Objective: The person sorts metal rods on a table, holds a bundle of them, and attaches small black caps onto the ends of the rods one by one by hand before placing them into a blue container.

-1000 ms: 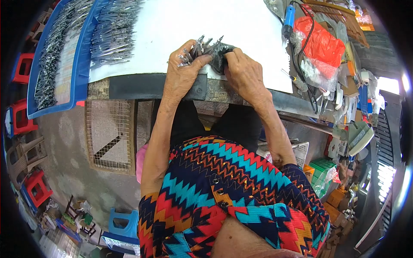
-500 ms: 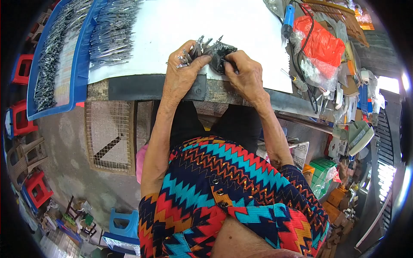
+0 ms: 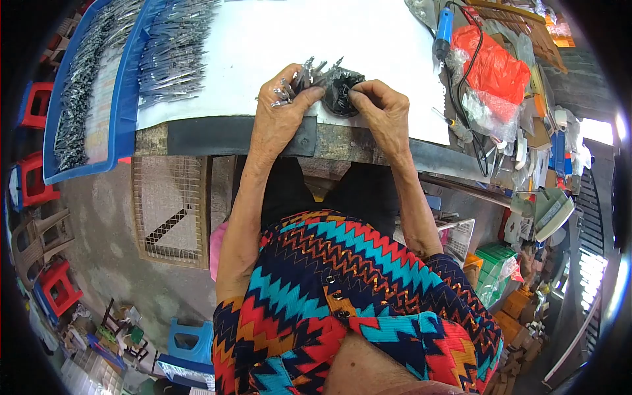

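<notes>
Left hand is gripping a bunch of slim metal pieces, fingers clamped on them; their long axes are fanning mostly toward the desk's far edge, a few tilting left. Black plastic is sitting by the near edge, between the 2 hands, just right of the bunch. Right hand is lying nearer the plastic's right rim, thumb and forefinger pinching it. Left thumb is reaching close to the opposite side; contact there unclear.
</notes>
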`<action>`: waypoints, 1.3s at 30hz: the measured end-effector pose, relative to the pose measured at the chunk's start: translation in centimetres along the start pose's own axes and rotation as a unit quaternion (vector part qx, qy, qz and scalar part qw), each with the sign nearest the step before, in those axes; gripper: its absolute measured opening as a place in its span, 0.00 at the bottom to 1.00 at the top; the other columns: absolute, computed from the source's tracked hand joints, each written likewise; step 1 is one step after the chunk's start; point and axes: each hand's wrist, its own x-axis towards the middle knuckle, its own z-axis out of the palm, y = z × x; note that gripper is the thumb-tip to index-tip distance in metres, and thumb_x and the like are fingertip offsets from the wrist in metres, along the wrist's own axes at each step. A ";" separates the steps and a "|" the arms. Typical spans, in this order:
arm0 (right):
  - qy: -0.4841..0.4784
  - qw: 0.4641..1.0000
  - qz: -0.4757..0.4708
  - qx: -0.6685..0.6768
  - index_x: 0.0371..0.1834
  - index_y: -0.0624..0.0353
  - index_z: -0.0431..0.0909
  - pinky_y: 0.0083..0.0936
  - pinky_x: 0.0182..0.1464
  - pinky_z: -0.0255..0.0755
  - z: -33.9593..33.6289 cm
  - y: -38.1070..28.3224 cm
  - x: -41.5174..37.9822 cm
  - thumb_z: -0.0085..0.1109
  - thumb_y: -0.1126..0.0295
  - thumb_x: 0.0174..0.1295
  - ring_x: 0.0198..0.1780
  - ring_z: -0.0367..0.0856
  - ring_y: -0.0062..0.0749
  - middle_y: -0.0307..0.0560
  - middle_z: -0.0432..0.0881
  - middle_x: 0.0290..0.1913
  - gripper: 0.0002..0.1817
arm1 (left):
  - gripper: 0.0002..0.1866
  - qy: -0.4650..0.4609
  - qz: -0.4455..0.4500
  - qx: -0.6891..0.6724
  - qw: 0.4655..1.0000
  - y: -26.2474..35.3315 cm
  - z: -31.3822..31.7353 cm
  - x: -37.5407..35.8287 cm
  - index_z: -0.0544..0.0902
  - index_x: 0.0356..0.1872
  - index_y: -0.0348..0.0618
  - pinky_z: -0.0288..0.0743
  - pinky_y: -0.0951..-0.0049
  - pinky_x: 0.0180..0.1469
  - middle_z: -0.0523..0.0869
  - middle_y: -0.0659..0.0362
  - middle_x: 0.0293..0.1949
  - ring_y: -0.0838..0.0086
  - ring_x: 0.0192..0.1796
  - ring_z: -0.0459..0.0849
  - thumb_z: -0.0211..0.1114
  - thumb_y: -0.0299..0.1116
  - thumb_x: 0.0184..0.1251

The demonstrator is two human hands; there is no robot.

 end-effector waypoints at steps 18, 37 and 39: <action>-0.036 0.972 -0.169 -0.161 0.32 0.66 0.75 0.24 0.25 0.67 2.7 -2.7 -0.6 0.54 0.77 0.55 0.22 0.75 0.27 0.47 0.77 0.22 0.04 | 0.06 -0.009 0.009 -0.014 1.000 -0.2 -0.1 0.1 0.77 0.29 0.39 0.63 0.82 0.26 0.73 0.68 0.20 0.85 0.25 0.67 0.66 0.28 0.55; 0.007 0.980 -0.122 0.155 0.36 0.65 0.81 0.15 0.39 0.65 -0.2 -5.1 2.7 0.59 0.72 0.58 0.38 0.72 0.18 0.38 0.77 0.35 0.08 | 0.05 -0.017 -0.024 -0.014 0.999 0.3 -0.2 -0.1 0.79 0.33 0.40 0.62 0.83 0.27 0.73 0.69 0.20 0.86 0.24 0.67 0.65 0.28 0.56; -0.004 0.982 -0.132 0.135 0.35 0.65 0.81 0.16 0.41 0.66 0.3 -5.0 3.0 0.59 0.72 0.58 0.40 0.72 0.19 0.39 0.76 0.38 0.08 | 0.05 -0.017 -0.027 -0.019 0.999 0.5 -0.2 -0.1 0.79 0.33 0.40 0.62 0.83 0.26 0.73 0.69 0.20 0.86 0.24 0.67 0.65 0.28 0.56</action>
